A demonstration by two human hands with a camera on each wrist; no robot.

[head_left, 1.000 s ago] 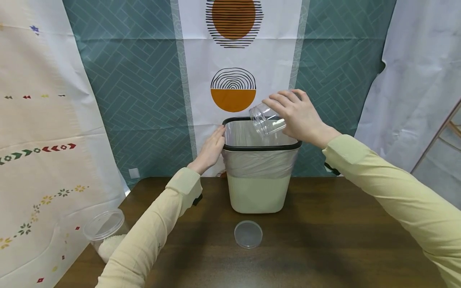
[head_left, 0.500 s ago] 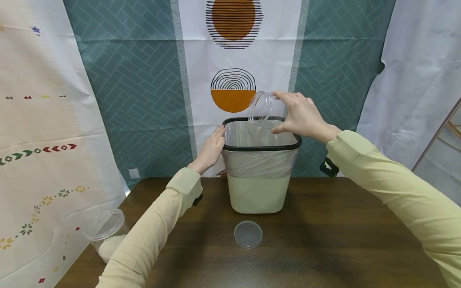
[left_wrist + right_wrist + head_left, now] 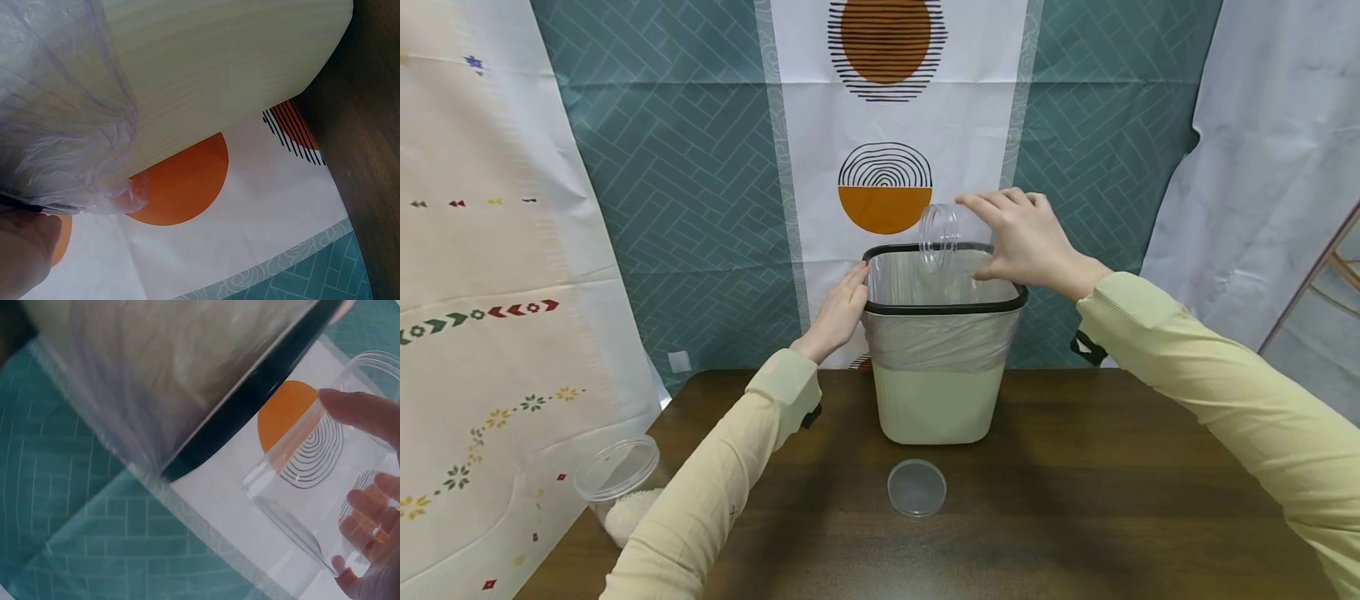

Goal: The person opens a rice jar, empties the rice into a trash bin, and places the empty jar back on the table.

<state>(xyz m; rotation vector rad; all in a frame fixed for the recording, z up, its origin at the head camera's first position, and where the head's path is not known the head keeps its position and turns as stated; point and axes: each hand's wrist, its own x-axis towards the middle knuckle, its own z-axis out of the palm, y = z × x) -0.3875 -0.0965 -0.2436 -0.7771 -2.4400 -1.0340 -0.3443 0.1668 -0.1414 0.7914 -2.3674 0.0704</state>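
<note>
My right hand [image 3: 1026,237] holds a clear plastic jar [image 3: 940,238] on its side over the mouth of the bin, the jar's ringed neck facing left. In the right wrist view the thumb lies on one side of the jar [image 3: 297,515] and the other fingers show through its wall. No contents show in it. The pale green bin [image 3: 940,400] stands upright, with a thin clear liner [image 3: 943,342] folded under its black rim [image 3: 951,309]. My left hand [image 3: 838,304] rests against the bin's left rim, fingers extended. In the left wrist view only part of this hand [image 3: 25,253] shows.
A round clear lid [image 3: 917,488] lies on the dark wooden table [image 3: 1112,500] before the bin. At the table's left edge stands a lidded clear jar [image 3: 617,471] with white material inside, partly behind my left sleeve. A patterned cloth [image 3: 700,208] hangs behind the bin.
My right hand first turned the jar more level, raising its neck and spreading the thumb away from the fingers; since then the neck has dipped slightly. The left hand and bin have stayed put.
</note>
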